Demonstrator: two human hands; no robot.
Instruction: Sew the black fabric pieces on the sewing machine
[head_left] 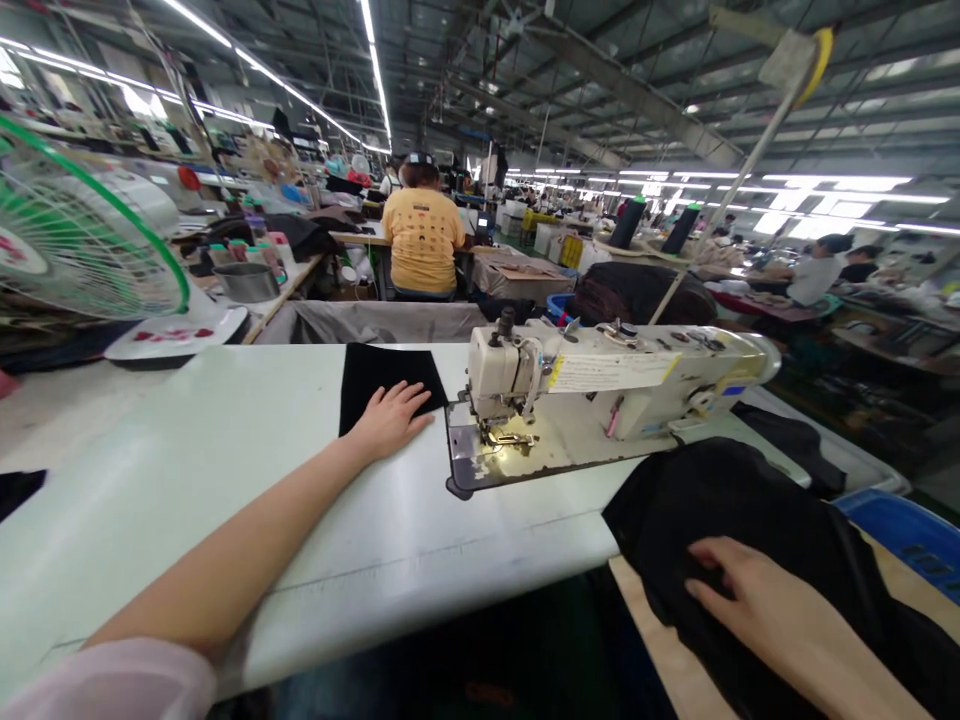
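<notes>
Your left hand (390, 420) lies open and flat on a black fabric panel (386, 385), pressing it to the white sewing counter (225, 500), just left of the industrial sewing machine (592, 385) and touching neither its needle nor its foot. Your right hand (757, 600) rests on a heap of black cloth (720, 520) at the near right, fingers extended on top, released rather than clenched. That heap overhangs the counter's right corner and spills onto a wooden board (660, 650). A blue plastic crate (907, 535) sits at the far side of the board, and a small black scrap (15, 490) lies at the counter's left edge. A green-rimmed electric fan (75, 225) stands far left, beside a metal bowl (246, 282) on the next bench. Straight ahead, a co-worker in a yellow T-shirt (424, 240) sits with their back to you. Rows of sewing stations run on under long ceiling lights (300, 90) through the wide factory hall.
</notes>
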